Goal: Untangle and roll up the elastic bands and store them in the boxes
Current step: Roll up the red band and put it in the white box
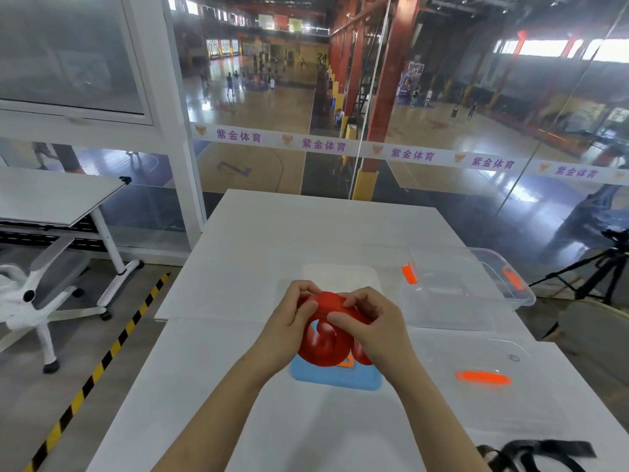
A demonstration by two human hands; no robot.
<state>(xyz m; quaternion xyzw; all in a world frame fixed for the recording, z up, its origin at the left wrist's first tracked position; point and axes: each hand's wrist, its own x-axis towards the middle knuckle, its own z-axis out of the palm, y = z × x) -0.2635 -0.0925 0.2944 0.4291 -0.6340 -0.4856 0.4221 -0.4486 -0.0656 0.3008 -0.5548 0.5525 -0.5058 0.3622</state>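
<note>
Red elastic band [326, 345] between fingers [308, 306] of both hands.

You have the red elastic band [326, 335] raised above the white table, its wide flat strip curling in loose loops. A clear box [466, 291] with orange latches sits open to your right, nothing visible inside. Its clear lid [490, 379], orange-handled, lies flat nearer you.

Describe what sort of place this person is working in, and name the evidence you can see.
Probably a glass-walled room overlooking an indoor sports hall: basketball courts lie below the glass, and a white table holds a clear plastic box.
</note>
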